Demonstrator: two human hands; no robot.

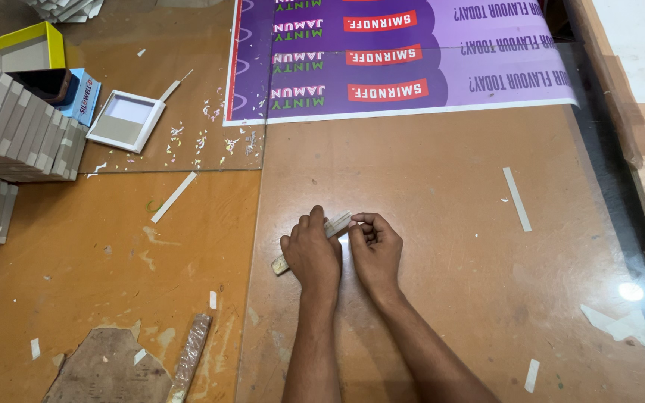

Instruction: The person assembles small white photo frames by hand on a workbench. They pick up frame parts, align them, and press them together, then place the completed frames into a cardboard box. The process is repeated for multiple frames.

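Head view, looking straight down on a brown surface [427,172] under a glossy clear sheet. Left hand [312,254] pressed flat over a narrow pale strip [335,224], fingers together and lying on it, pinning it down. Strip running diagonally, lower end [280,264] poking out by the left wrist, upper end showing between the two hands. Right hand [375,246] just beside, fingers curled together and pinched at the strip's upper end, thumb and forefinger touching it. Both hands near the middle of the surface, close to each other.

Plenty of bare room to the right of the hands, broken only by a thin white offcut [517,198] lying well apart. Purple printed sheet [412,60] spread across the far side, its white lower edge well clear of the hands. Seam in the surface running just left of the left hand. Beyond that seam, another white offcut [174,197] lying slantwise, then a small square white frame [125,120], a yellow-rimmed box [24,46] and stacked grey board pieces [16,127] crowding the far left edge. Near-left, a torn patch [106,369] in the surface. Right edge dark, raised wooden rail [610,82] beyond it.
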